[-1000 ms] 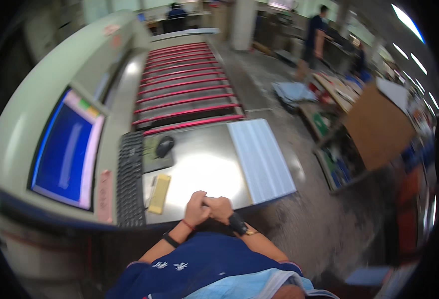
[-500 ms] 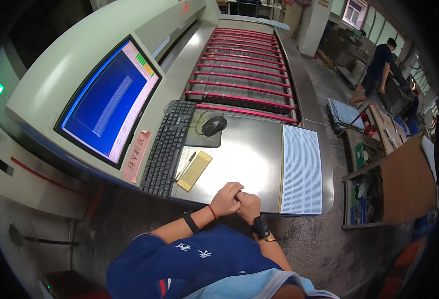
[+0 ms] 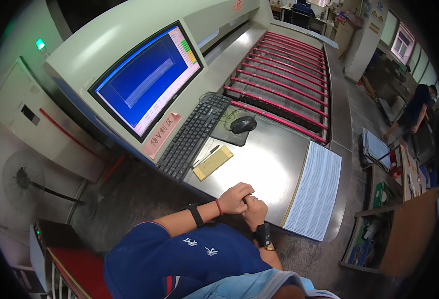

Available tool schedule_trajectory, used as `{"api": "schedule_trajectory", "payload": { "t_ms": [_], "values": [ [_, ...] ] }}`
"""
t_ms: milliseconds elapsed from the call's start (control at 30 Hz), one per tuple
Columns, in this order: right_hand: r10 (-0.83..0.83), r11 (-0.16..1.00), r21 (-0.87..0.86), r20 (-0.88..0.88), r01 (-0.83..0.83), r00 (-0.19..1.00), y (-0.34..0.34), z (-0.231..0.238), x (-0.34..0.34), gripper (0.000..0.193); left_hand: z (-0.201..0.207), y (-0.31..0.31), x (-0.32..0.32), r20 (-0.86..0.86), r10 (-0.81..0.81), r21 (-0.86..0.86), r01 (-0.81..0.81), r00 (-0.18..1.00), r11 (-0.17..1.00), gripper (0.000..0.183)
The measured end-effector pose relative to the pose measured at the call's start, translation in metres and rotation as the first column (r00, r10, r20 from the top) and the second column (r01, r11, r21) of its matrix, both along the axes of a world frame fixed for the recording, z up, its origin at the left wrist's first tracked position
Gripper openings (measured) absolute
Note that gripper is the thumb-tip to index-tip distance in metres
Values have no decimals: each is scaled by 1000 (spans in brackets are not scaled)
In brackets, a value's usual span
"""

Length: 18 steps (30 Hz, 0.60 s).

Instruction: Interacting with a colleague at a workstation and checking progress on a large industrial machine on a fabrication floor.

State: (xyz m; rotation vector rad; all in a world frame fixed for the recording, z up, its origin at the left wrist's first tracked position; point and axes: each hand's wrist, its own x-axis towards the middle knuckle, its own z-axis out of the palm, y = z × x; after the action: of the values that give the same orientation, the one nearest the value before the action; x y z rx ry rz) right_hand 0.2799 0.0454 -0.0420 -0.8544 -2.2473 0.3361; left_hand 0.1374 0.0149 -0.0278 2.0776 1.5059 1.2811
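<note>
At the near edge of the steel worktop, my left hand and my right hand are together, fingers curled and touching. A small dark spot shows between them, and I cannot make out what it is. To their right lies a stack of white-blue patterned sheets, apart from my fingers. A yellow card or pad rests beyond my left hand, with a pen beside it. Farther off are a black keyboard and a black mouse on a dark mat.
A monitor with a blue screen is set in the machine's pale housing, a pink handwritten label below it. Red bars cross the machine bed. A fan and red seat stand left. At right are a shelf unit and another person.
My view has swung to the left, so the worktop and machine sit farther right and tilted. My hands stay together at the edge. The other person leans over more.
</note>
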Motion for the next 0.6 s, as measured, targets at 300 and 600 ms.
{"api": "schedule_trajectory", "payload": {
  "t_ms": [300,600],
  "values": [
    [37,999,-22,-81,-39,996,2,-3,1,13,-6,1,1,-39,32,11,-32,999,999,40],
    [42,997,-65,-115,-49,992,5,-4,7,11,0,7,5,-94,30,24,-28,995,999,38]
  ]
}}
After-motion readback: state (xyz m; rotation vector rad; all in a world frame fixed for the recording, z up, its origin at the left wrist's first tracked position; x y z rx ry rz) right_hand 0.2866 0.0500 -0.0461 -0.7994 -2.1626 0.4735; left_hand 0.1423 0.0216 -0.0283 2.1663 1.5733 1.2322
